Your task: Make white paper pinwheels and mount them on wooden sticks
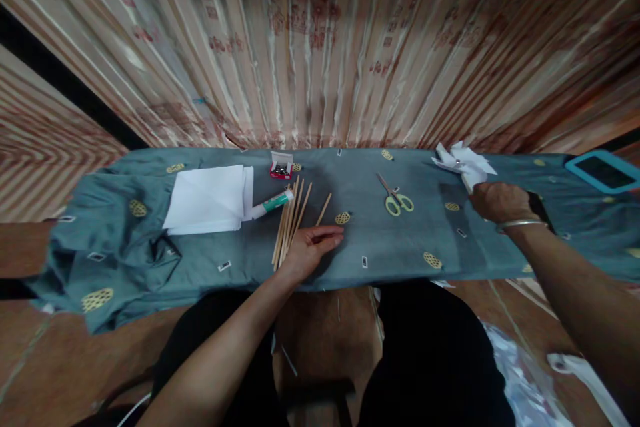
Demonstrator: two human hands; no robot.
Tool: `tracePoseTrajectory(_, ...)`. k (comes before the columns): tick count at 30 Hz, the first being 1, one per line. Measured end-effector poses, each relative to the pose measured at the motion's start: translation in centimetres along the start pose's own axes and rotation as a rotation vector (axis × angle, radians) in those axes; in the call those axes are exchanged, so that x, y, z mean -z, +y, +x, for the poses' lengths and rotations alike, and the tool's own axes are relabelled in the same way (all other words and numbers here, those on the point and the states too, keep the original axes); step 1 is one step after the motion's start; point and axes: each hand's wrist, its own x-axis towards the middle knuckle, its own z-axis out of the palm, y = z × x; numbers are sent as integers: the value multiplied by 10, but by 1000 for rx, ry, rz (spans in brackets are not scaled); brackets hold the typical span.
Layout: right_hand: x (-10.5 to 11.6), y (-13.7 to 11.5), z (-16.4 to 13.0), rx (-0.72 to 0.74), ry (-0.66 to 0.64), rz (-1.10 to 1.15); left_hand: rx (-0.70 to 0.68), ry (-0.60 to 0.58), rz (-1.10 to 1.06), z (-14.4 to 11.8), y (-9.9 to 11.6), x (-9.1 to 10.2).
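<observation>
My left hand [309,248] rests flat on the blue-grey cloth [390,247], fingers spread, beside a bundle of thin wooden sticks [290,220]. One stick [324,209] lies apart just beyond my fingertips. My right hand [497,202], with a metal bangle on the wrist, is closed on a white folded paper piece [465,163] at the far right of the cloth. Yellow-handled scissors [396,199] lie between the two hands.
A stack of white paper sheets [207,199] lies at the left, with a glue stick [273,203] next to it and a small red box [281,167] behind. A blue-cased tablet [603,171] sits at the far right. A patterned curtain hangs behind.
</observation>
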Motion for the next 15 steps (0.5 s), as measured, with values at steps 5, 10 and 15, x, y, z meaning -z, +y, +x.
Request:
tracePoseTrajectory(5,1,-67,-38,187,33,109,-31,0,45,-4,-5,4)
tracePoseTrajectory(10,19,-150,-86,404,189,597,-61,15,58,-5,-8,10)
tracePoseTrajectory(15,105,-202,-146,771,189,1224,-153,47,184,-11,-3,14)
